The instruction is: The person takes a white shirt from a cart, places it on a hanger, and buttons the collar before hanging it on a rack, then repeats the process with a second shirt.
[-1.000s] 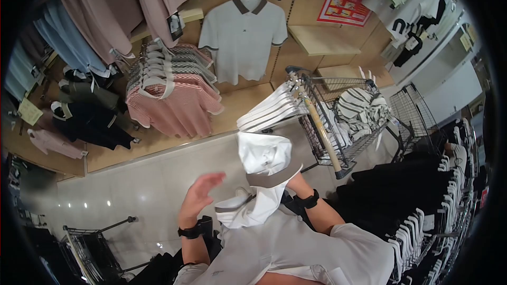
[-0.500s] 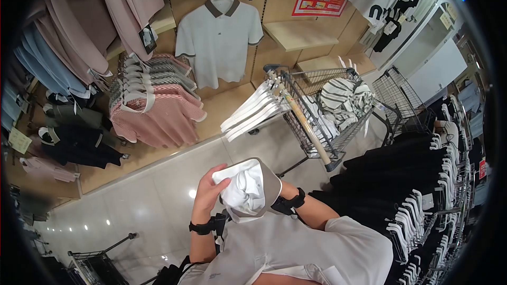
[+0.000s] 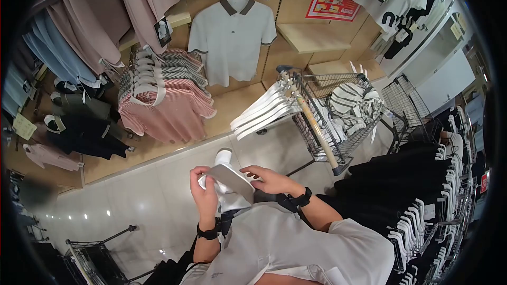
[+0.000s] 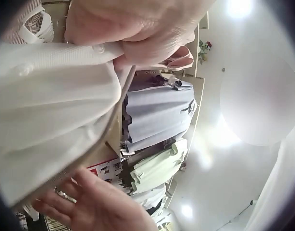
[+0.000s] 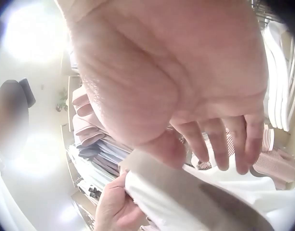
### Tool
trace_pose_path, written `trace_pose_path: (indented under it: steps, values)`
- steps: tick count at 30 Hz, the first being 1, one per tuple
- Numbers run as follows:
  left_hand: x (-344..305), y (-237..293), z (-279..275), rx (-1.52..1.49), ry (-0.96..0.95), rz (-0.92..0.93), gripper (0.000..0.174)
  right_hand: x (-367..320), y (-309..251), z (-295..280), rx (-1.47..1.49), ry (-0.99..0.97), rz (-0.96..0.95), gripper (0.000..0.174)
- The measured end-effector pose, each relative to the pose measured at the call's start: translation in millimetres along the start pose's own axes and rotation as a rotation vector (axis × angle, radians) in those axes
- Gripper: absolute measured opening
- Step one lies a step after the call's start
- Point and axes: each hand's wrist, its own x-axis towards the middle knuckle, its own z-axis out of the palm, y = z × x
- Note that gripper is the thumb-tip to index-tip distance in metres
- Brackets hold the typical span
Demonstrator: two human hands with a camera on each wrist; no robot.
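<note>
A white polo shirt with a grey-brown collar is held up at chest height in the head view. My left hand pinches it at one end of the collar; buttons show beside that grip in the left wrist view. My right hand is at the collar's other side, its fingers loosely extended. The right wrist view shows the right thumb right at the collar band, with the four fingers apart above the white cloth. A grey-trimmed white part of the shirt sticks out beyond the collar.
A shopping cart stands ahead to the right, with white hangers on its handle side and striped clothing inside. Striped shirts hang ahead left. Black garments on a rack line the right side. A second metal cart is low left.
The left hand has come in from the side and taken hold of the collar. The right hand has moved out from behind the shirt to the collar's right side. The collar has been turned.
</note>
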Motion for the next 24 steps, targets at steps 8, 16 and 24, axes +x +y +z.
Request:
trace_pose_path:
  steps: [8, 16, 24]
  values:
    - [-1.2, 5.8, 22.6, -0.42, 0.028, 0.021, 0.021, 17.1, 9.0, 28.2, -0.144, 0.172, 0.07, 0.035]
    - [15.8, -30.9, -35.2, 0.139, 0.288, 0.095, 0.018, 18.5, 12.4, -31.7, -0.274, 0.547, 0.18, 0.028]
    - [0.9, -99.9, -55.4, 0.633, -0.209, -0.066, 0.036, 39.6, -20.4, -54.8, -0.155, 0.53, 0.071, 0.035]
